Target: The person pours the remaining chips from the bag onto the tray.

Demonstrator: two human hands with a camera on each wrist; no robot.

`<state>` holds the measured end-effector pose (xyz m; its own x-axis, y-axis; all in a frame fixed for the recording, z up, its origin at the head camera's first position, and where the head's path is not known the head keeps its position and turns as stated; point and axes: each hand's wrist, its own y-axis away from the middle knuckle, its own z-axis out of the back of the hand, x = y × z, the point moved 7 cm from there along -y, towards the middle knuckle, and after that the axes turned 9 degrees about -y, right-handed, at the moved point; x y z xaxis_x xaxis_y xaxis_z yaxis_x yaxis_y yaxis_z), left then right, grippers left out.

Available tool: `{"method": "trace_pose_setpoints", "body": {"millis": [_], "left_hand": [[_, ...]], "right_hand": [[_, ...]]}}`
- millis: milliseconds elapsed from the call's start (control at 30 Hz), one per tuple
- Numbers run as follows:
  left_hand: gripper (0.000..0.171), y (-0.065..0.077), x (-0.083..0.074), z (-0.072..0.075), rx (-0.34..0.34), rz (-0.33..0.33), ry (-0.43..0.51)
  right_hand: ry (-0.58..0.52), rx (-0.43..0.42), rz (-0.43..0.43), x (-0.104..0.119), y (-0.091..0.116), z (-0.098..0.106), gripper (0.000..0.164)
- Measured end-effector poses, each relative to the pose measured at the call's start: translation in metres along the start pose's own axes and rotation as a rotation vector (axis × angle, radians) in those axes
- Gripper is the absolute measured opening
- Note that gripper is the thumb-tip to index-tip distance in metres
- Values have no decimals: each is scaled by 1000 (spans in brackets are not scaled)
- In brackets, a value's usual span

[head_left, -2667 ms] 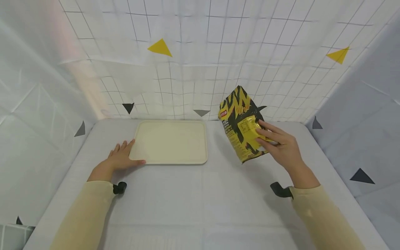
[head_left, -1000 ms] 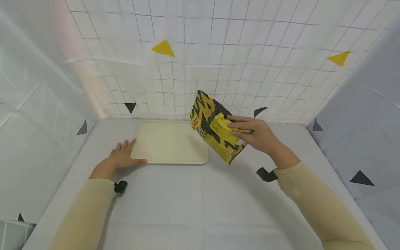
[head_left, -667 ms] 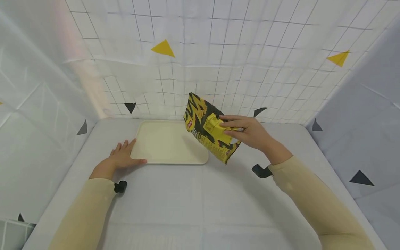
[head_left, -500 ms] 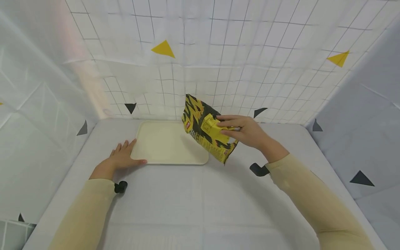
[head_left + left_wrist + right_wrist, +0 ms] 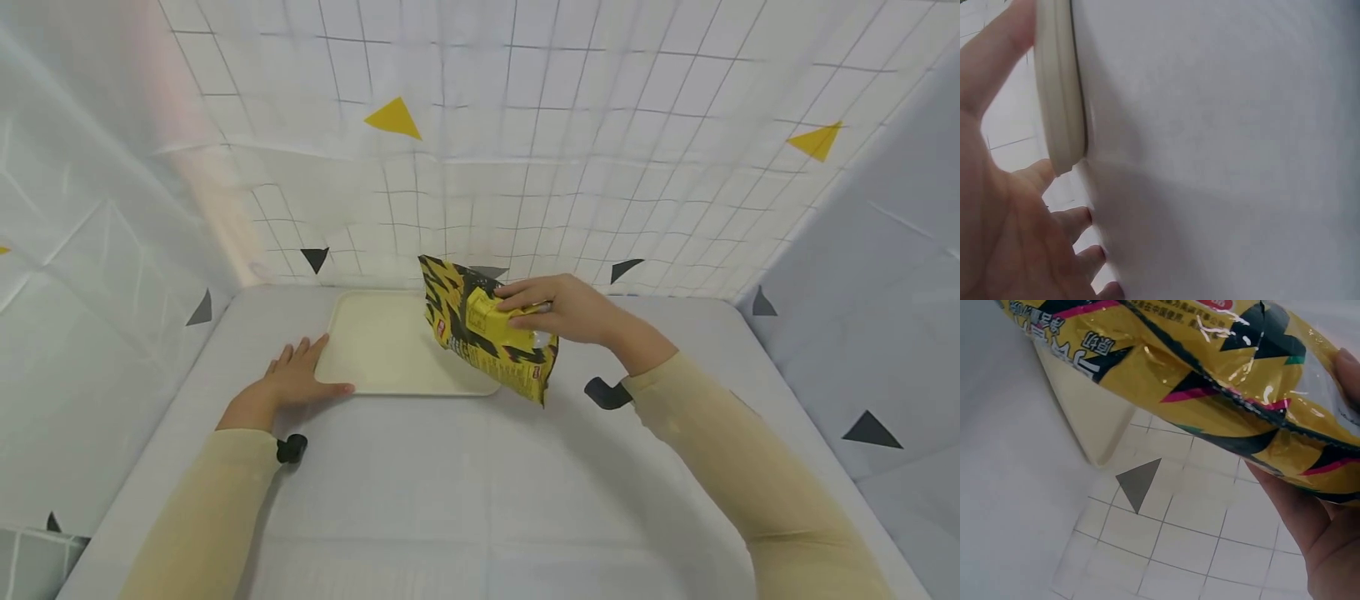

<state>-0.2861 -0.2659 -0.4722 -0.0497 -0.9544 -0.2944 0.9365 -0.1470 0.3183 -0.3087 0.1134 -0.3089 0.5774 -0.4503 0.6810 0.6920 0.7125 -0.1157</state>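
The bag (image 5: 478, 337), probably light, slippery and crushable, best held mid-body, is gripped by the right hand (image 5: 566, 310), left of its fingers; the tray (image 5: 386, 354) is touched by the left hand's (image 5: 292, 383) spread fingers.

A white cloth with faint creases covers the table (image 5: 390, 492). Along its far edge stands a white sheet (image 5: 480, 92) with dark grid lines, bearing two yellow triangles, one left of the middle (image 5: 396, 118) and one far right (image 5: 816, 142). Lower down sit a black triangle (image 5: 315, 259) to the left and a dark curved patch (image 5: 626, 270) to the right. The plain left sheet (image 5: 75, 350) has a grey triangle (image 5: 200, 309); the right sheet (image 5: 885, 333) has a larger black triangle (image 5: 873, 431) nearer. A lined grey-green cloth (image 5: 41, 562) fills the near left corner.
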Motion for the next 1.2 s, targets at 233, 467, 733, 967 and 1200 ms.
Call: {"method": "trace_pose_setpoints", "body": {"millis": [233,467,733,967,1200], "left_hand": [[124,1,1,0,7,7,-1],[123,0,2,0,2,13,3],[124,-1,3,-2,7,13,4],[123,0,3,1,5,11,0],[121,2,1,2,6,8,-1]], "right_hand": [[7,41,-86,2,-9,-2,35],[34,31,-123,0,-11,3,35],[44,41,-122,4,-14,6,32],[28,47,-147,6,-17,6,31],[34,61,-146,9,-15,6,31]]}}
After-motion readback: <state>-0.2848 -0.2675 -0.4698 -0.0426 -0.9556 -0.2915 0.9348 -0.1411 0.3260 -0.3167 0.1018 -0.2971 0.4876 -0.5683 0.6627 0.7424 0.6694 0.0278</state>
